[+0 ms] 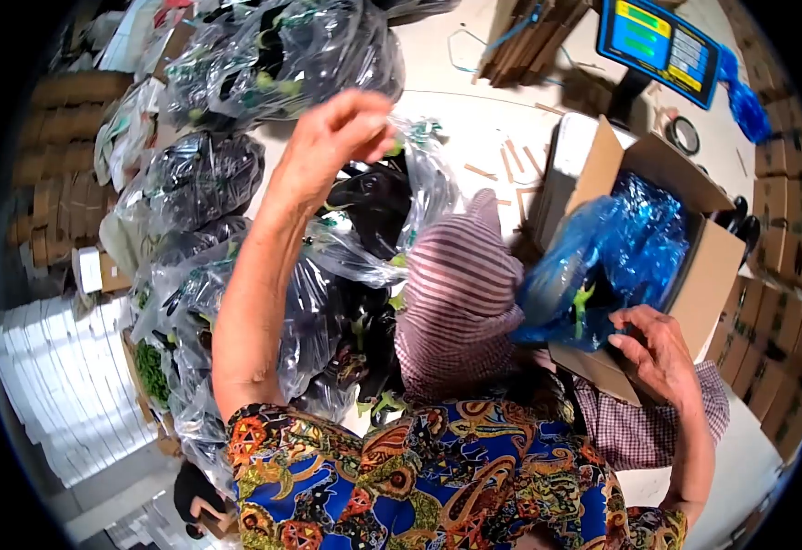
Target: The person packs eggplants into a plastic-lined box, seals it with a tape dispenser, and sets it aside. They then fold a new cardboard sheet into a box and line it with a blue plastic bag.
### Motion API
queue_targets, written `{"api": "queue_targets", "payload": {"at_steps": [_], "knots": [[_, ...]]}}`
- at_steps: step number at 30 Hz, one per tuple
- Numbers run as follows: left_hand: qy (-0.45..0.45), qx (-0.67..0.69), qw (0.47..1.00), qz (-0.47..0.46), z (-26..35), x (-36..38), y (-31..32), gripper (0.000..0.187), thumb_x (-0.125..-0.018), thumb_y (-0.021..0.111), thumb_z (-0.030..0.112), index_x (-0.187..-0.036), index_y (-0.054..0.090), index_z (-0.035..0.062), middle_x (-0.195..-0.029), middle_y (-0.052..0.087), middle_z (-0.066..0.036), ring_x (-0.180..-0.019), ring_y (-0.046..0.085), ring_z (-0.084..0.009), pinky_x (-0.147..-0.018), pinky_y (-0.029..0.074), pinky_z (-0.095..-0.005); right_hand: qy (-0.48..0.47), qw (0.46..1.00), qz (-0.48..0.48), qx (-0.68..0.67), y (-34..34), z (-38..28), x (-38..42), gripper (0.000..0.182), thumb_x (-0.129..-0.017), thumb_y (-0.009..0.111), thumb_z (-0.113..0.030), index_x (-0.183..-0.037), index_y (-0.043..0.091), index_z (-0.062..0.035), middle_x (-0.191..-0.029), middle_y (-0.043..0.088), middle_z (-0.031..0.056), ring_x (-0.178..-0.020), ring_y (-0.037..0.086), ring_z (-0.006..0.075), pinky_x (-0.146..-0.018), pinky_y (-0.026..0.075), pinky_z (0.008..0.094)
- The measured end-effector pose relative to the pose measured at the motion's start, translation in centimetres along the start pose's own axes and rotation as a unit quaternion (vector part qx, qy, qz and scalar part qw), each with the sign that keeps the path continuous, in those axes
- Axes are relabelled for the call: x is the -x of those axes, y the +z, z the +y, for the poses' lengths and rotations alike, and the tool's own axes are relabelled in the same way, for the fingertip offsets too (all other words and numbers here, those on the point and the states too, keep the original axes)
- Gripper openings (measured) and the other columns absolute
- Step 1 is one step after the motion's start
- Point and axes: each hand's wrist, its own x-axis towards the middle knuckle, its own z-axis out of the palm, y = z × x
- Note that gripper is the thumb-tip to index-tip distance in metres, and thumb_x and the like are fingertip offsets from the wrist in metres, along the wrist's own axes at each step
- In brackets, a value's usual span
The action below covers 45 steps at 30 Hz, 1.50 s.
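My left hand reaches over an open clear plastic bag of dark eggplants. Its fingers are curled in; what they hold, if anything, is hidden. On the right, an open cardboard box is lined with a blue plastic bag. My right hand is at the near edge of that box, thumb and fingers pinched on the blue bag. Beside those fingers, an eggplant with a green stem shows inside the bag. A striped cloth shape stands between the two bags.
More clear bags of eggplants cover the left side. A scale display stands behind the box, near a roll of tape. Cardboard strips lie at the back. Stacked cartons line the right. Another person is at lower left.
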Motion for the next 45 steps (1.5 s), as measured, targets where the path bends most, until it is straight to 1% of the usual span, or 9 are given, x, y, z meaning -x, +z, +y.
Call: {"api": "queue_targets", "payload": {"at_steps": [4, 9, 24, 30, 32, 35, 36, 40, 45], "knots": [[-0.140, -0.020, 0.984, 0.106, -15.0, 3.4, -5.6, 0.024, -0.087, 0.068, 0.018, -0.105, 0.064, 0.0031, -0.086, 0.065, -0.002, -0.073, 0.060, -0.0112, -0.067, 0.050, -0.0255, -0.007, 1.000, 0.011, -0.013, 0.4, -0.9, -1.1, 0.024, -0.088, 0.066, -0.011, -0.107, 0.063, 0.0025, -0.095, 0.065, 0.0166, -0.084, 0.062, 0.0335, -0.075, 0.049, 0.0375], [-0.145, -0.226, 0.936, 0.229, -30.9, 6.8, -4.4, 0.043, -0.079, 0.075, 0.020, -0.114, 0.063, -0.0002, -0.103, 0.066, -0.017, -0.097, 0.063, -0.0286, -0.090, 0.050, -0.0397, 0.015, 1.000, 0.011, 0.001, 1.0, -1.4, -2.5, 0.023, -0.089, 0.066, -0.012, -0.107, 0.063, 0.0029, -0.095, 0.066, 0.0168, -0.082, 0.063, 0.0326, -0.076, 0.050, 0.0367], [-0.225, -0.283, 0.879, 0.310, -30.6, 7.8, 2.1, 0.099, -0.073, 0.081, 0.031, -0.145, 0.023, -0.0069, -0.137, 0.041, -0.033, -0.127, 0.042, -0.0458, -0.107, 0.036, -0.0461, 0.057, 0.998, 0.003, -0.016, 2.4, -1.6, -3.5, 0.022, -0.088, 0.067, -0.008, -0.105, 0.063, 0.0044, -0.091, 0.066, 0.0168, -0.075, 0.063, 0.0255, -0.070, 0.050, 0.0343], [-0.303, -0.302, 0.858, 0.284, -30.5, 6.3, 2.9, 0.103, -0.075, 0.078, 0.034, -0.145, 0.015, -0.0067, -0.125, 0.052, -0.034, -0.115, 0.053, -0.0475, -0.098, 0.044, -0.0482, 0.047, 0.998, -0.033, -0.017, 3.7, -0.6, -3.7, 0.024, -0.088, 0.066, -0.008, -0.108, 0.063, 0.0040, -0.093, 0.066, 0.0176, -0.079, 0.065, 0.0277, -0.072, 0.052, 0.0360], [-0.333, -0.315, 0.831, 0.317, -31.4, 4.3, 2.4, 0.076, -0.073, 0.078, 0.034, -0.127, 0.044, -0.0080, -0.109, 0.064, -0.026, -0.098, 0.063, -0.0428, -0.083, 0.052, -0.0462, 0.044, 0.998, -0.043, -0.013, 3.9, -1.4, -3.8, 0.024, -0.087, 0.068, -0.008, -0.108, 0.063, 0.0037, -0.094, 0.066, 0.0184, -0.082, 0.066, 0.0315, -0.073, 0.052, 0.0376], [-0.415, 0.211, 0.839, 0.280, -34.3, 2.7, -0.5, 0.042, -0.076, 0.075, 0.030, -0.105, 0.063, 0.0017, -0.093, 0.068, -0.010, -0.071, 0.067, -0.0244, -0.049, 0.050, -0.0353, 0.004, 0.999, -0.035, 0.015, 3.6, -1.4, -3.5, 0.024, -0.086, 0.069, -0.006, -0.108, 0.064, 0.0024, -0.094, 0.066, 0.0189, -0.083, 0.065, 0.0347, -0.074, 0.051, 0.0382], [-0.318, 0.370, 0.838, 0.244, -33.8, 3.6, -0.6, 0.036, -0.081, 0.071, 0.027, -0.105, 0.063, 0.0021, -0.093, 0.068, -0.011, -0.074, 0.067, -0.0237, -0.053, 0.052, -0.0347, 0.000, 1.000, -0.017, 0.011, 3.6, -1.2, -3.3, 0.024, -0.086, 0.069, -0.006, -0.108, 0.064, 0.0023, -0.094, 0.065, 0.0188, -0.083, 0.064, 0.0347, -0.074, 0.051, 0.0380], [-0.169, 0.394, 0.895, 0.120, -23.3, 7.1, 1.0, 0.060, -0.082, 0.068, 0.015, -0.137, 0.044, 0.0061, -0.116, 0.063, -0.017, -0.096, 0.067, -0.0274, -0.085, 0.056, -0.0359, -0.027, 0.998, 0.053, -0.009, 2.9, 0.0, -3.1, 0.024, -0.085, 0.067, -0.002, -0.108, 0.062, 0.0005, -0.104, 0.062, 0.0156, -0.089, 0.061, 0.0301, -0.079, 0.050, 0.0362], [-0.104, 0.463, 0.878, 0.056, -18.9, 8.3, 1.4, 0.070, -0.083, 0.070, 0.016, -0.143, 0.037, 0.0037, -0.126, 0.059, -0.020, -0.103, 0.066, -0.0288, -0.090, 0.055, -0.0365, 0.000, 0.985, 0.161, 0.069, 2.6, 0.3, -4.5, 0.043, -0.085, 0.065, 0.003, -0.125, 0.054, -0.0059, -0.131, 0.051, 0.0130, -0.094, 0.059, 0.0265, -0.081, 0.052, 0.0368]]}}
